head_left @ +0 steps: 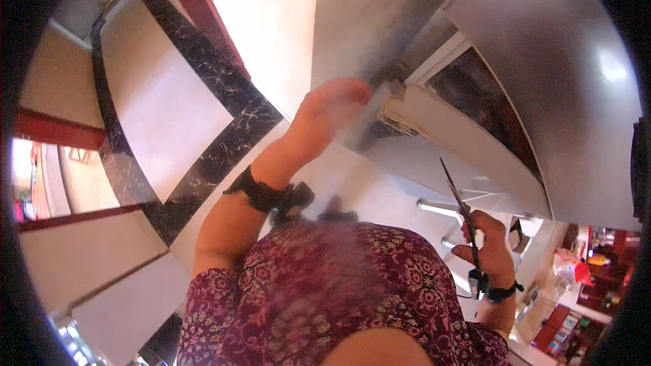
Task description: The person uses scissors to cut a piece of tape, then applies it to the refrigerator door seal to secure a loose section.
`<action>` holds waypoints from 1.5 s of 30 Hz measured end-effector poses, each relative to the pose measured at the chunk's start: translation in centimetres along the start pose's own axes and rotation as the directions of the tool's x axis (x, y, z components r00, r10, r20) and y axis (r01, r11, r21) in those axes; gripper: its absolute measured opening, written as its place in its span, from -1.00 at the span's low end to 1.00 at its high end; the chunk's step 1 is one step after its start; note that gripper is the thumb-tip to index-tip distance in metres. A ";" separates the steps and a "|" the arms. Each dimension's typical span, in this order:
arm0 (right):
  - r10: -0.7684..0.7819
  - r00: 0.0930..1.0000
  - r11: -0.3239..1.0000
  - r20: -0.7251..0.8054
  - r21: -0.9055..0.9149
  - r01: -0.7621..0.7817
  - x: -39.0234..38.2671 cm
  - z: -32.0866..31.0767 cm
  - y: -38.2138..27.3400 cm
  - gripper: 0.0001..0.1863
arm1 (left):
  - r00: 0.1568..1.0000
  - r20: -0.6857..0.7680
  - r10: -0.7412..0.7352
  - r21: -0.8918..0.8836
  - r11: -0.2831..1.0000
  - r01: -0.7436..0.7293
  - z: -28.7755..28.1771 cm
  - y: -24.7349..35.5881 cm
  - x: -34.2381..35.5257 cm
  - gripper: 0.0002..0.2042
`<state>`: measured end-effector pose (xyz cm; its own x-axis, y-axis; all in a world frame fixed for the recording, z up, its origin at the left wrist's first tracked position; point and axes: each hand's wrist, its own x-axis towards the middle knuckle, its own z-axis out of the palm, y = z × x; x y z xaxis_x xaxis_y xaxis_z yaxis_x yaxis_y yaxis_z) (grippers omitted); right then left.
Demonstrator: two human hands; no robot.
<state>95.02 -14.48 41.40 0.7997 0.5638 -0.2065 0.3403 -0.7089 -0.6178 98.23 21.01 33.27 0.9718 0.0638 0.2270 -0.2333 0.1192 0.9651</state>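
Observation:
My left hand [332, 108] reaches up to the middle of the view, near the worn, brownish end of a long pale panel [468, 142]. Its fingertips are smeared, so I cannot make out whether they touch or hold anything there. Lower on the right, my right hand [489, 247] is closed round a long, thin, dark tool [456, 188] that tapers to a point, like a knife. The point is directed up and to the left, towards the pale panel. Dark bands circle both wrists.
A large grey-white smooth surface [549, 47] curves along the upper right, beside a dark recess [485, 91]. Left of me are white floor tiles [156, 95] with black marbled borders [210, 156]. Red shelves [600, 285] with small goods and a red-white bag [569, 266] stand lower right.

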 end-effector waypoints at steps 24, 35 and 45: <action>0.480 0.872 0.533 0.090 -0.820 -0.209 14.3 -12.4 -18.8 -0.58 | 0.744 0.667 -0.047 -0.140 0.972 0.187 2.4 -6.1 12.1 -0.82; 0.479 0.830 0.307 0.286 -0.940 0.147 21.1 -11.3 -21.6 -0.65 | 0.751 0.659 0.036 -0.273 0.942 0.195 1.9 -9.0 11.9 -0.86; 0.589 0.762 0.106 0.269 -0.961 0.257 22.8 -5.5 -26.3 -0.66 | 0.776 0.594 0.212 -0.296 0.955 -0.034 2.9 -9.7 11.2 -0.87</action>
<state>107.00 14.68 57.06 0.6769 0.1261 -0.7252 0.7167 -0.3375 0.6103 111.51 17.75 26.84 0.7251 -0.5141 0.4581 -0.2658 0.4047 0.8750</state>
